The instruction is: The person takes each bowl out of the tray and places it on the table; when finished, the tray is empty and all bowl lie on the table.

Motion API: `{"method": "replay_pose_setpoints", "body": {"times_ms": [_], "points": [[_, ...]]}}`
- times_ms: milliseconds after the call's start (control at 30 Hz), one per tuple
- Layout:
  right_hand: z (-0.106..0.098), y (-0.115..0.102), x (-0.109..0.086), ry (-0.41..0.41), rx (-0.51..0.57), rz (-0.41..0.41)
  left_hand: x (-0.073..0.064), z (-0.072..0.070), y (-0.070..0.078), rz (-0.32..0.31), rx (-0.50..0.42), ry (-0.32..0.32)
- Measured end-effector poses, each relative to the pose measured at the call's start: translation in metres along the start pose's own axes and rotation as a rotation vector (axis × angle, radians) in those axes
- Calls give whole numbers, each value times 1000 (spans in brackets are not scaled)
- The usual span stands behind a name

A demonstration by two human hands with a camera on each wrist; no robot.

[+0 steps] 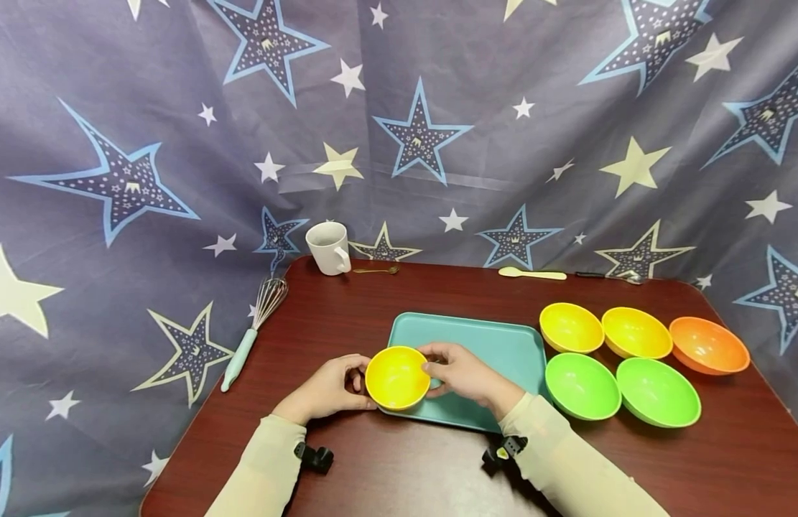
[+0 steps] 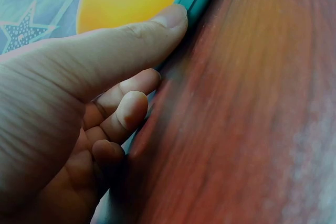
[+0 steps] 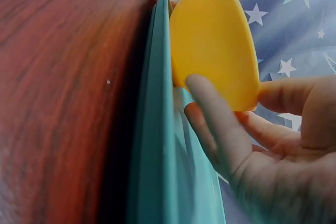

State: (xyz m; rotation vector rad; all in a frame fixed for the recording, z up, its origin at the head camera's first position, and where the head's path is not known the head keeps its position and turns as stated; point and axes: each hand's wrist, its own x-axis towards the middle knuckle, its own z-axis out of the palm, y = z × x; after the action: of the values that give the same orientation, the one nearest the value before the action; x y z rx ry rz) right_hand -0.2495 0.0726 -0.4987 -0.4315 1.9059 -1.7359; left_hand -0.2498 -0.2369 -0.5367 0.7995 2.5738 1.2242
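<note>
A small yellow bowl [image 1: 397, 378] stands upright at the front left corner of the teal tray [image 1: 466, 332], between both hands. My left hand [image 1: 334, 388] is at the bowl's left side, its thumb [image 2: 131, 40] along the bowl beside the tray's rim. Its other fingers are curled below the thumb, and the index finger is mostly hidden. From the right, my right hand [image 1: 460, 373] holds the bowl, the thumb at its rim and the fingers [image 3: 215, 114] against its outer side.
Two more yellow bowls [image 1: 570, 328], an orange bowl [image 1: 709, 346] and two green bowls [image 1: 582, 386] sit right of the tray. A whisk [image 1: 251, 337] lies along the left edge. At the back are a white mug [image 1: 328, 248], a small fork [image 1: 376, 271], a pale spatula [image 1: 531, 273] and a dark-handled utensil [image 1: 590, 275].
</note>
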Motion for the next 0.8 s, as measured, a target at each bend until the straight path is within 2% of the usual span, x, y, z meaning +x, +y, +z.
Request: {"method": "replay_pose_setpoints", "body": {"times_ms": [467, 800], "points": [[-3, -2, -2, 55, 7, -4, 0, 0, 2, 15, -2, -2], [-16, -15, -15, 75, -25, -43, 1, 0, -1, 26, 12, -5]]}}
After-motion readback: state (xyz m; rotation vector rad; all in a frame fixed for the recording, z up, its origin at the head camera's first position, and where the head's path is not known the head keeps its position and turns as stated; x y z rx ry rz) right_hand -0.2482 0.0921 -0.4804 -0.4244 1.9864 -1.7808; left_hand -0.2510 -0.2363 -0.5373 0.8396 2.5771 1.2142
